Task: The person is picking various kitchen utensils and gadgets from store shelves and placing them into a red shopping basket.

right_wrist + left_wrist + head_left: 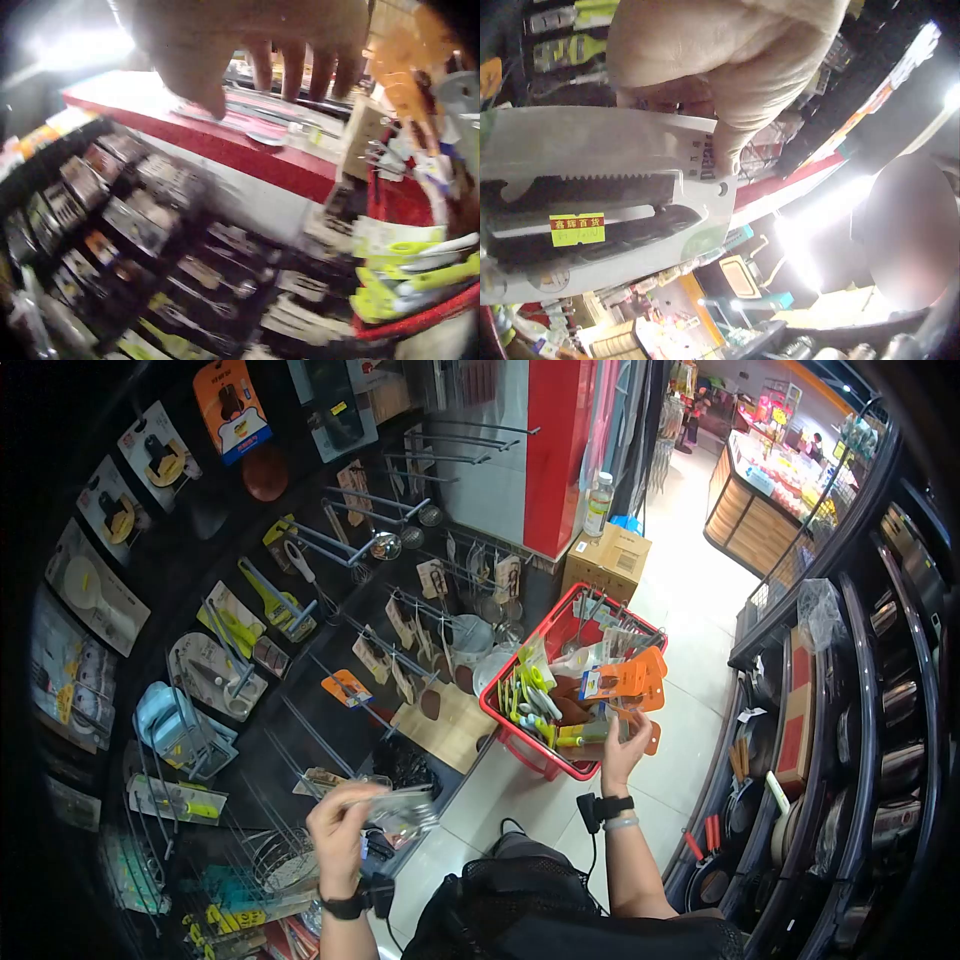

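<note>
My left hand [340,838] pinches the edge of a clear-and-white package [402,810]. In the left wrist view that package [600,154] shows a dark tool with a serrated edge and a yellow-and-red price sticker [577,229]; the left hand [727,56] grips its end. The right hand [622,755] is over the near right side of the red basket [540,755], beside orange hang cards [625,678]. Seen from the right wrist, the right hand [255,37] has its fingers apart with nothing visibly held; the orange cards [401,75] are off to its right.
Metal display hooks [350,540] with packaged utensils line the black wall at left. Behind the basket stands a cardboard box [610,555] with a bottle [598,505] on it. Pan shelves [850,690] run along the right. Tiled floor [690,610] lies between.
</note>
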`<action>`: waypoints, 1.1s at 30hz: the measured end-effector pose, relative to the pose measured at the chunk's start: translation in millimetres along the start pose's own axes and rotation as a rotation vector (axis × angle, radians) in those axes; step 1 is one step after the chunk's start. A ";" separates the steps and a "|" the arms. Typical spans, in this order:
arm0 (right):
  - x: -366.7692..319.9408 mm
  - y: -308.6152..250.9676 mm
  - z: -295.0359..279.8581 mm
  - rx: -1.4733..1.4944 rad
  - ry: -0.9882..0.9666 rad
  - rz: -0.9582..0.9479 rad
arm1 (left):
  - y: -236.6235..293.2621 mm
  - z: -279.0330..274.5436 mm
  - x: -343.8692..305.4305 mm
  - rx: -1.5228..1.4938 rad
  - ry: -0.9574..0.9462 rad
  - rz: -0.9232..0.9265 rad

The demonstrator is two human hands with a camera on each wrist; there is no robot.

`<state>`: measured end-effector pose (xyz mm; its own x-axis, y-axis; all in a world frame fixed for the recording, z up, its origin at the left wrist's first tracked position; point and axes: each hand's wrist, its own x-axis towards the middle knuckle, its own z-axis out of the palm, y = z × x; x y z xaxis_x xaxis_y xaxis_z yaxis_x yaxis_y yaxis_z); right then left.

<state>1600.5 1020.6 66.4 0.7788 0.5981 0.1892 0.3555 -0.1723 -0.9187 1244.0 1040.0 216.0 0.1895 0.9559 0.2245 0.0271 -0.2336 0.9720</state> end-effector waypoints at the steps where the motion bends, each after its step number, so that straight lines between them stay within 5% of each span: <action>1: 2.4 -29.1 -7.3 0.325 -0.335 0.006 | 0.3 15.8 14.7 0.006 -0.073 0.001; 3: 3.4 -91.9 -21.2 0.518 -0.778 -0.120 | -6.2 40.2 36.6 0.059 -0.217 0.033; 5: 2.1 -132.5 -27.6 0.474 -0.937 -0.362 | 3.0 71.3 54.4 0.070 -0.337 -0.005; 7: 3.3 -154.2 -32.9 0.360 -0.914 -0.479 | 6.1 102.3 74.6 0.095 -0.412 0.230; 9: 7.1 -158.8 -34.2 0.229 -0.890 -0.454 | 3.9 126.0 91.1 0.049 -0.492 0.274; 13: 23.0 -135.1 -31.7 0.097 -0.667 -0.384 | 1.5 151.8 105.5 0.216 -0.443 0.269; 15: 26.2 -103.7 -21.5 0.066 -0.508 -0.382 | -0.9 157.8 102.3 0.267 -0.267 0.386; 19: 32.0 -48.7 -1.2 0.157 -0.099 -0.237 | -14.9 122.0 90.2 0.346 -0.376 0.138; 33: 22.8 71.6 51.6 0.127 0.270 0.196 | -21.0 41.6 26.1 0.211 0.092 -0.165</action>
<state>1617.0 1062.4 -13.0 0.9403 0.3321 0.0738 0.1315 -0.1547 -0.9792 1289.2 1062.4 198.5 0.0763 0.9939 0.0792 0.2562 -0.0963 0.9618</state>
